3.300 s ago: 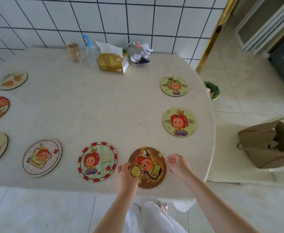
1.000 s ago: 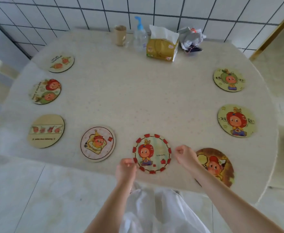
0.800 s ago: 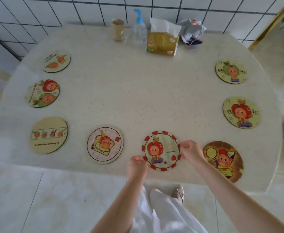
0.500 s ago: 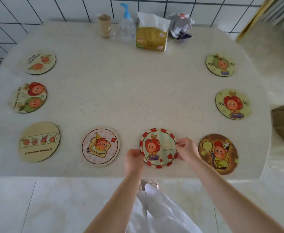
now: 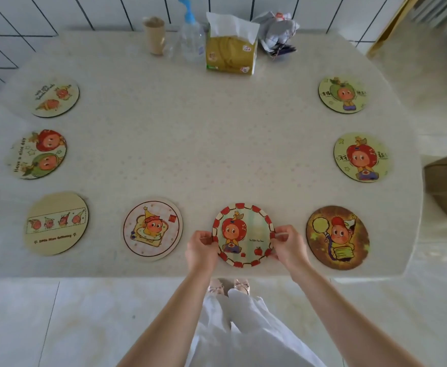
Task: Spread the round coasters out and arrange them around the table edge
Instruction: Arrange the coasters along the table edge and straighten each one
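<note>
Pinching the red-bordered coaster (image 5: 243, 235) at opposite rims, the left hand (image 5: 201, 247) and right hand (image 5: 288, 245) hold it flat near the near edge of the table (image 5: 203, 144); nudging it gently should keep its gaps to both neighbours even. Counting left to right: three coasters down the left side, three along the front, two on the right, eight in all.

Red-checked border rims the coaster (image 5: 243, 234) (pale green stripes inside); speckled cream table (image 5: 190, 144).
</note>
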Demonstrator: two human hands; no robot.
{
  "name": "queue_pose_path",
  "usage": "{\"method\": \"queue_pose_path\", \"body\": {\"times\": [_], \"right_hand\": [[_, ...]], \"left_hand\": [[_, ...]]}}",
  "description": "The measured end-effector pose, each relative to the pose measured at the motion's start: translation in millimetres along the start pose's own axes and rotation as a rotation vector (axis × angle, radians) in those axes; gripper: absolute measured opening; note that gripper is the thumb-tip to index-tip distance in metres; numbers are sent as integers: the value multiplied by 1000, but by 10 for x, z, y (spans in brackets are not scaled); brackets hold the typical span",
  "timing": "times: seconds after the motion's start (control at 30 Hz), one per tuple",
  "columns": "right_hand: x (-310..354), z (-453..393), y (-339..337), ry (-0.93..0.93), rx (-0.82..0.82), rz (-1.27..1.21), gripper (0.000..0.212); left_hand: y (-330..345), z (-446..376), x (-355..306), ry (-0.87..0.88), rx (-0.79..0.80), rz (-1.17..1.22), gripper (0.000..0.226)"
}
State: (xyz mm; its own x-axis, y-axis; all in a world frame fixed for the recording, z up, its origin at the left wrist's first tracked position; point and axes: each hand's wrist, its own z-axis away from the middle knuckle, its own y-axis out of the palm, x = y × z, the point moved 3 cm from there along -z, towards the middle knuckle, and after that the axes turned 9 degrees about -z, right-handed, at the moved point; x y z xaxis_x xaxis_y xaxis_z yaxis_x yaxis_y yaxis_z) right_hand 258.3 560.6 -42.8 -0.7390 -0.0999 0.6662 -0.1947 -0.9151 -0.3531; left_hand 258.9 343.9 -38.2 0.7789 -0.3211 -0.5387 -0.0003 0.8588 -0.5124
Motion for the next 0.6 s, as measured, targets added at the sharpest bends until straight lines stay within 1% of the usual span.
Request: {"method": "queue_pose_path", "body": {"times": [0.23, 0.47, 0.6], "right_hand": [[34, -48, -37, -74, 31, 122, 22], [132, -33, -69, -235, 23, 256, 20], [344, -59, 76, -283, 114, 289, 24]], "left_hand": [[12, 132, 36, 50, -66, -78, 16], [-34, 136, 61, 58, -80, -112, 13], [-219, 67, 120, 38, -126, -99, 19]]}}
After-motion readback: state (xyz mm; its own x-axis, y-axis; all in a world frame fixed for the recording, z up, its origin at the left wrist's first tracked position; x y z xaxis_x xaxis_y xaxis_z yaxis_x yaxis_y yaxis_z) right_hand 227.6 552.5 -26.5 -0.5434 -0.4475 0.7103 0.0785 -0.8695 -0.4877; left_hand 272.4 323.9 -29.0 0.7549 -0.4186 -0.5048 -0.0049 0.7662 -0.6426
